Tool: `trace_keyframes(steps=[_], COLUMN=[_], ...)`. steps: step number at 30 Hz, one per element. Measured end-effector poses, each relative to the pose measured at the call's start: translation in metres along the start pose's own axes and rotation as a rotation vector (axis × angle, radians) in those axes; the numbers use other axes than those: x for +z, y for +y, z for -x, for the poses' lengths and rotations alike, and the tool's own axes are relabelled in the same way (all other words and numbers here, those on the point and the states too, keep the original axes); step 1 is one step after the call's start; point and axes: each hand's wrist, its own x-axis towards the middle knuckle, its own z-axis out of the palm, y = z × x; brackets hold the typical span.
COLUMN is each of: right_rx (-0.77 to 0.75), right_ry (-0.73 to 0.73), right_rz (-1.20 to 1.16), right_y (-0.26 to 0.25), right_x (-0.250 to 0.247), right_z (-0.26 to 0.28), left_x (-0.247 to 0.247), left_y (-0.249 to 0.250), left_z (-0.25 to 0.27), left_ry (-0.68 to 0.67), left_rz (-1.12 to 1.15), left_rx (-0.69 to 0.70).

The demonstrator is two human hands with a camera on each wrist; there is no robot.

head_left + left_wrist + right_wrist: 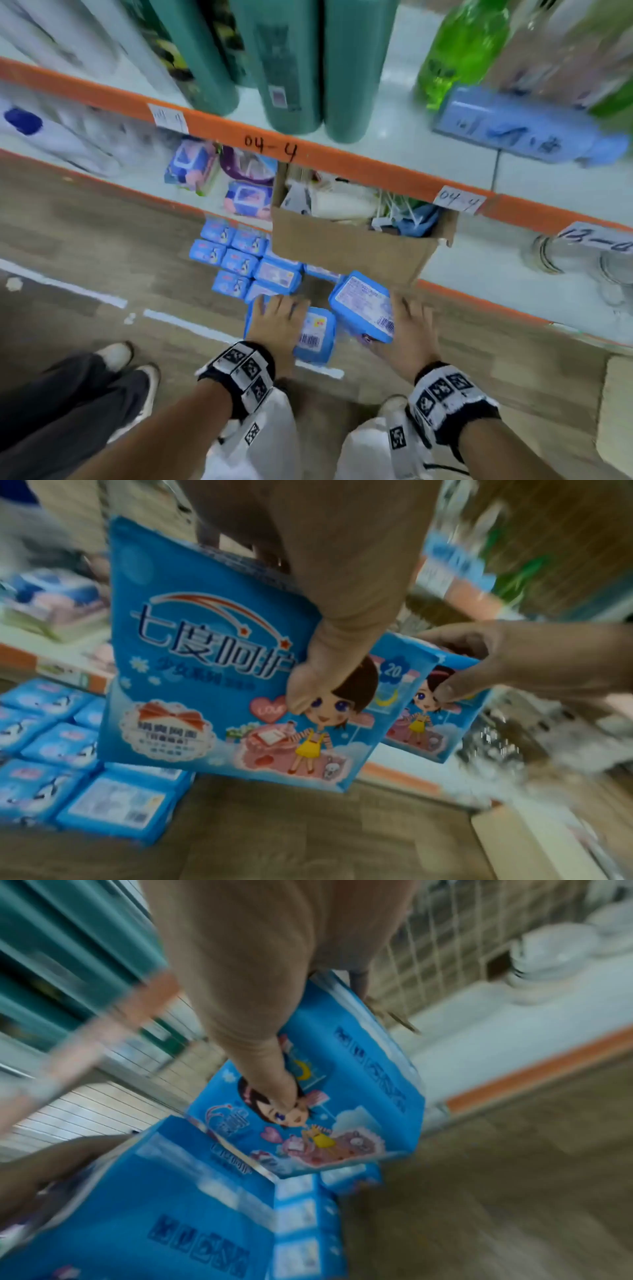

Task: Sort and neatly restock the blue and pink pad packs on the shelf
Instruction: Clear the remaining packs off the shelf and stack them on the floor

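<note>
Each hand holds one blue pad pack above the floor. My left hand [275,323] grips a blue pack [313,334], its thumb pressed on the printed front [212,685]. To its right, my right hand [409,329] grips a second blue pack [364,305], thumb on the cartoon girl [308,1118]. Several more blue packs [239,262] lie in rows on the wooden floor just ahead of the hands. Pink and blue packs [248,200] sit on the lower shelf, left of a cardboard box [349,246].
The orange-edged shelf [342,164] above carries teal bottles [291,68] and a green bottle [459,51]. Glassware [582,260] stands on the lower shelf at right. Another person's legs and shoes [113,377] are at the lower left.
</note>
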Motion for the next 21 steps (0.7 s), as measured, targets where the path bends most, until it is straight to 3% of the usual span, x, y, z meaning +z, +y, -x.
trace_keyframes(steps=[4,7,10,16,21], right_rx=[0.1,0.046,-0.02,-0.18,-0.293], right_ry=[-0.116,-0.234,-0.255,-0.146,-0.095], right_rz=[0.084,0.129,0.196,0.264,0.295], right_y=[0.038,0.065,0.077,0.069,0.071], right_x=[0.091,0.148,0.192,0.256,0.292], right_z=[-0.051,-0.098,-0.145,-0.233,-0.267], left_x=[0.128,0.213,0.278,0.342,0.355], left_y=[0.005,0.014,0.018,0.035,0.034], left_z=[-0.069,-0.114,-0.143,-0.19,-0.231], left_ry=[-0.171,-0.225,-0.251,-0.214,-0.058], left_rz=[0.053,0.074,0.133,0.145,0.159], left_rx=[0.019,-0.02,-0.043,0.079,0.086])
